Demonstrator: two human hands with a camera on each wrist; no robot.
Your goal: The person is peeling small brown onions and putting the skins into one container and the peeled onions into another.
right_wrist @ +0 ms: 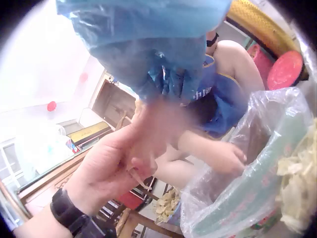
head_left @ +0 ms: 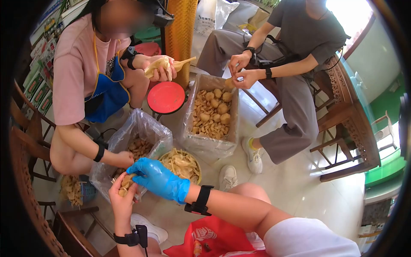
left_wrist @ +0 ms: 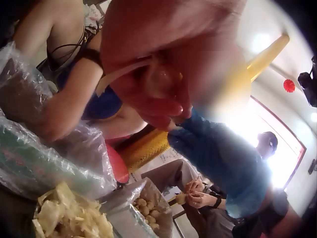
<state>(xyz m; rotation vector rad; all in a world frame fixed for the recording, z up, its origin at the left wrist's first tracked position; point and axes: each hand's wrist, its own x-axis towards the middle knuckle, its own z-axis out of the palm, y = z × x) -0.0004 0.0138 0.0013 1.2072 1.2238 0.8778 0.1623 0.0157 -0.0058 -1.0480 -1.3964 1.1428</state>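
My bare left hand [head_left: 121, 199] holds a pale brown, roundish piece [head_left: 126, 184] with its fingers curled round it, above the edge of a plastic-lined box [head_left: 102, 182]. In the left wrist view the piece [left_wrist: 161, 79] shows partly between the fingers, with a pale strip hanging off it. My right hand [head_left: 160, 177], in a blue glove, meets the piece from above with bent fingers. The gloved fingertips are hidden in the right wrist view, so whether they pinch the piece cannot be told there; in the head view they close on its top edge.
A yellow-rimmed basket [head_left: 199, 171] of pale peelings stands beside the lined box. Beyond it is a second lined box [head_left: 209, 147] with round and sliced pieces, near a red stool [head_left: 166, 97]. Two people sit opposite; one person's hand [head_left: 124, 159] is over the nearer box.
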